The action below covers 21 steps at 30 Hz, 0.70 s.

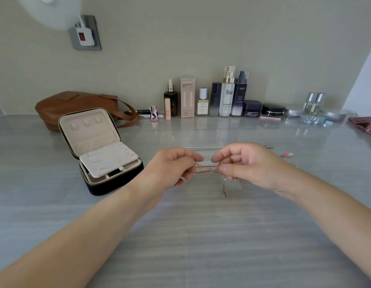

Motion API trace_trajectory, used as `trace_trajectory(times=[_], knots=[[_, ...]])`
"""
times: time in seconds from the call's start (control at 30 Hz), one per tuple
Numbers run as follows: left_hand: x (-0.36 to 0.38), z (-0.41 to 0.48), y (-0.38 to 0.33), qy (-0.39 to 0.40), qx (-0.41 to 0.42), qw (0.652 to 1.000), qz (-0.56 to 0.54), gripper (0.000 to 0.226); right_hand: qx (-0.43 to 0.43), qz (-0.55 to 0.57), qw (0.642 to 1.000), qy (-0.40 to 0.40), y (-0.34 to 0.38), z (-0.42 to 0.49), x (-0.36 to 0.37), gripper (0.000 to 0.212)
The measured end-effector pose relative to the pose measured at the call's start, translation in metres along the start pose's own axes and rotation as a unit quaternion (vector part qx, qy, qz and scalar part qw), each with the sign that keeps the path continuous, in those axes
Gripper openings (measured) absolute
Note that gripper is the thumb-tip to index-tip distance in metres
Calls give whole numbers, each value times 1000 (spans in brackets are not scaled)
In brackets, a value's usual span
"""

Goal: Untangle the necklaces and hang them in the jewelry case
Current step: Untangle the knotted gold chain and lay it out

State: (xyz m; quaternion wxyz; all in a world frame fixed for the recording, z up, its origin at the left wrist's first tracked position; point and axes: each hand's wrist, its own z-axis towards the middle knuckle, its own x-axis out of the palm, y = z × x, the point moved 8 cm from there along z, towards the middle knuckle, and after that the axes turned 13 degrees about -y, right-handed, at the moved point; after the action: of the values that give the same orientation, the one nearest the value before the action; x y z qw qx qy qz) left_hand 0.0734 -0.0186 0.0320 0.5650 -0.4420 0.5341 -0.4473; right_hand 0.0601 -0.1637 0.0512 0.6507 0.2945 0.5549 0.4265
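Necklaces [207, 169] in both hands' [173, 166] [246, 163] pinch

Beige wall [201, 38] behind glossy grey-streaked countertop [180, 235]

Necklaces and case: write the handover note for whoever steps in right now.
Left hand: pinches the left end of the tangle.
Right hand: pinches its right end; a chain end hangs below.
Tangle: silver chains and a red cord, held between the hands.
Case: open, left of the hands; nothing shows on its lid hooks.
Another chain and a pink charm lie on the table behind the hands.
Done: nothing hung.
Left: separate the strands and hang each one.
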Motion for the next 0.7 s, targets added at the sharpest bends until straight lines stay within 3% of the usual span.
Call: trace_trajectory(times=[0.27, 0.47, 0.7], knots=[[1, -9, -11, 29, 52, 994, 96, 8, -1, 19, 999, -34, 6, -1, -13, 17], [-2, -10, -17, 5, 66, 996, 65, 11, -14, -24, 999, -33, 6, -2, -10, 11], [1, -12, -17, 23, 87, 992, 84, 10, -36, 42, 998, -35, 18, -5, -9, 14]])
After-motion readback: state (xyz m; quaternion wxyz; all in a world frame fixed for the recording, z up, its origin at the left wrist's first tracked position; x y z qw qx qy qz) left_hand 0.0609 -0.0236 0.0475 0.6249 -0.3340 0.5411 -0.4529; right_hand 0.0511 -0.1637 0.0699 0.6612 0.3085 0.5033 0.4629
